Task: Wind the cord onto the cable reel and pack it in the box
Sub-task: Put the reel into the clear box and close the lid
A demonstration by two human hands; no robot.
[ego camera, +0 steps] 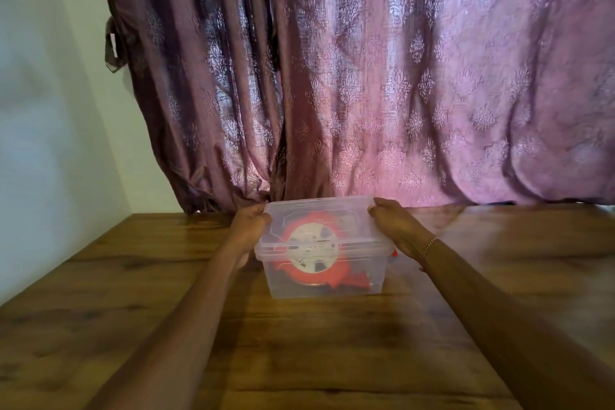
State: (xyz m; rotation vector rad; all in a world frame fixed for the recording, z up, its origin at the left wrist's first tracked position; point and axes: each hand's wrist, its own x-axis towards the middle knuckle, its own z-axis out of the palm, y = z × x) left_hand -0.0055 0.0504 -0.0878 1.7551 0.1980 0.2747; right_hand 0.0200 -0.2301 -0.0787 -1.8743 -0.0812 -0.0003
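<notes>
- The cable reel (312, 251), red with a pale round face, lies inside the clear plastic box (366, 280), seen through the wall and lid.
- The lid (352, 220) sits on top of the box, its near rim lined up along the box's near edge.
- The box stands on the wooden table (299, 353), toward the far edge, roughly midway between the left and right sides.
- Left hand (249, 226) grips the far-left corner of the lid, fingers curled over the rim.
- Right hand (396, 226) grips the far-right corner of the lid, fingers bent over its edge, the palm along the box's right side.
- A thin bracelet (429, 246) circles the right wrist.
- A small red part (394, 254) pokes out at the box's right side, just under the lid rim; what it is I cannot tell.
- Behind the table's far edge hangs a purple patterned curtain (366, 76), with a pale wall (50, 110) to its left.
</notes>
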